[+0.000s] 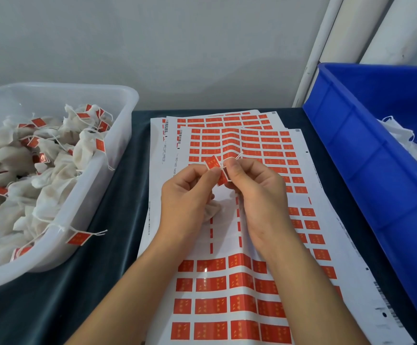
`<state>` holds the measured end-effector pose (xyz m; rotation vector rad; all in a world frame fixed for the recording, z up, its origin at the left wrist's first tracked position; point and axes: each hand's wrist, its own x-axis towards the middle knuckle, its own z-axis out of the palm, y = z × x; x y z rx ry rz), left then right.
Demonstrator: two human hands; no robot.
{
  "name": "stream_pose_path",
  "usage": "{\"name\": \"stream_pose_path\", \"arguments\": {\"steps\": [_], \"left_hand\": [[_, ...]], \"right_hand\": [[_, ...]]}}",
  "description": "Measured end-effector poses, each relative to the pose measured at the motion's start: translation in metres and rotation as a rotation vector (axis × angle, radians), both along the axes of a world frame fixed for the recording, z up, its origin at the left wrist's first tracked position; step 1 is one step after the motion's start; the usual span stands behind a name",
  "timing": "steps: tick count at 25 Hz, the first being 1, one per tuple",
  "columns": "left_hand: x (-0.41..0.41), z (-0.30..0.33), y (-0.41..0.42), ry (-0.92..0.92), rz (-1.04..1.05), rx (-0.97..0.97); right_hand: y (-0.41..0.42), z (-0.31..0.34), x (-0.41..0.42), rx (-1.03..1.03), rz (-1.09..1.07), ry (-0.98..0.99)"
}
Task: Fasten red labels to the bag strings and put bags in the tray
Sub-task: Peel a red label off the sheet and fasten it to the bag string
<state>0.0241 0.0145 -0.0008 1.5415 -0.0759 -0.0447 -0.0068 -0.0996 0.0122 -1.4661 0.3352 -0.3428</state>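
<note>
Over the label sheets, my left hand [186,195] and my right hand [257,190] meet and pinch one red label [214,166] between their fingertips. A white bag string [238,155] crosses the label and pokes out past my right fingers. The small white cloth bag [212,211] hangs below my left palm, mostly hidden. The clear plastic tray [125,115] at the left holds several white bags with red labels on their strings.
Several white sheets of red labels [234,305] lie stacked on the dark cloth table [117,195], partly peeled in the middle. A blue crate [351,150] at the right holds white bags without labels. One labelled string hangs over the tray's front rim.
</note>
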Motion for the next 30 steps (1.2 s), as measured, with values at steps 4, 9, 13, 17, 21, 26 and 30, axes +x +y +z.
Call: {"name": "stream_pose_path", "arguments": {"steps": [4,9,13,17,21,26,30], "left_hand": [[0.0,0.0,0.002,-0.003,-0.002,-0.026],[-0.001,0.002,0.004,-0.033,-0.011,-0.032],[-0.001,0.002,0.003,-0.02,-0.015,-0.028],[-0.002,0.003,0.002,-0.039,-0.019,0.031],[-0.004,0.005,0.0,-0.081,-0.019,0.091],[-0.008,0.006,-0.001,-0.055,0.016,0.09],[-0.008,0.005,-0.001,-0.051,0.052,0.076]], "right_hand": [[-0.003,-0.002,0.002,0.009,0.019,-0.061],[-0.004,-0.004,0.002,-0.119,0.141,-0.07],[-0.006,-0.004,0.002,-0.121,0.125,-0.087],[-0.007,-0.006,0.003,-0.189,0.077,-0.057],[-0.007,-0.006,0.003,-0.243,0.013,-0.059],[-0.004,-0.008,0.004,-0.274,-0.027,-0.065],[-0.005,-0.01,0.006,-0.277,-0.048,-0.047]]}}
